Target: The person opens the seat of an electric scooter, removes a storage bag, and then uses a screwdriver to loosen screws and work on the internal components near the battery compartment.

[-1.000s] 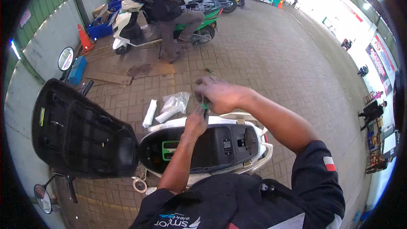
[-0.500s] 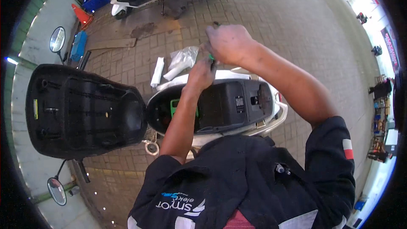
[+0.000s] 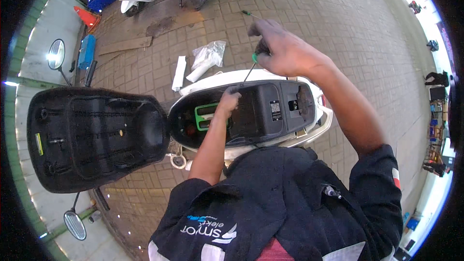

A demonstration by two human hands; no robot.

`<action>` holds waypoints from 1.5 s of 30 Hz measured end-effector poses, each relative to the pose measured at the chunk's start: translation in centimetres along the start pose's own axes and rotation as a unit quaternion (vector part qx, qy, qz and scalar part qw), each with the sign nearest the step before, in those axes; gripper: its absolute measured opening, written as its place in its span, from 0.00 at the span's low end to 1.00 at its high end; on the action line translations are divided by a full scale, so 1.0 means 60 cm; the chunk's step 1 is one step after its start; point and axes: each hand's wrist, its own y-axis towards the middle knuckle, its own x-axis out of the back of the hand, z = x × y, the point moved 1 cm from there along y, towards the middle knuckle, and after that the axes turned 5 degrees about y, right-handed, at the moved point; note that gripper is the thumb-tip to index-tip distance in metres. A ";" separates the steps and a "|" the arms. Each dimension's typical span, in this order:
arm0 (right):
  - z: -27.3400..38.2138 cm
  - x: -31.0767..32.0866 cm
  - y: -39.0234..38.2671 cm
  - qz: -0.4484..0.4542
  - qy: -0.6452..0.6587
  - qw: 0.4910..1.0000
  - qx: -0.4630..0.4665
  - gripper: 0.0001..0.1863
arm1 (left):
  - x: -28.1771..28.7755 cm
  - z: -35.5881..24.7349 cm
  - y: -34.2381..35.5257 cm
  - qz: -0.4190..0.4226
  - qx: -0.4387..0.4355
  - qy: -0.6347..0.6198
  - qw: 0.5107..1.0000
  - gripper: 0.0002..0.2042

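Screwdriver over the open scooter compartment

The right hand [image 3: 285, 50] grips a green-handled screwdriver [image 3: 250, 67]; its tip meets the left hand [image 3: 228, 100], clenched inside the under-seat compartment [image 3: 261, 111]. What the tip touches is hidden.

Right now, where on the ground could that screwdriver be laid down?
Bare paving opens beyond the scooter, right of the plastic bag. It is crowded left of the bag: white roll, boards, blue box. The right hand holds the screwdriver.

We see: right hand [image 3: 285, 50] gripping a green-handled screwdriver [image 3: 250, 67], tip down at the scooter [image 3: 251, 111] compartment rim; left hand [image 3: 228, 100] inside; seat [image 3: 92, 135] raised open; plastic bags [image 3: 208, 55] on paving.
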 end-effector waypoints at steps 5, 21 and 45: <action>0.030 0.025 -0.003 0.157 -0.117 0.954 -0.228 0.18 | -0.015 0.016 0.018 0.012 -0.004 -0.062 0.998 0.23; 0.033 0.020 -0.048 0.044 0.024 0.997 -0.057 0.19 | -0.022 -0.003 0.035 0.023 -0.006 -0.062 0.998 0.11; 0.026 0.020 -0.095 0.104 0.014 0.986 -0.126 0.25 | -0.030 -0.021 0.043 0.098 -0.019 -0.166 0.981 0.21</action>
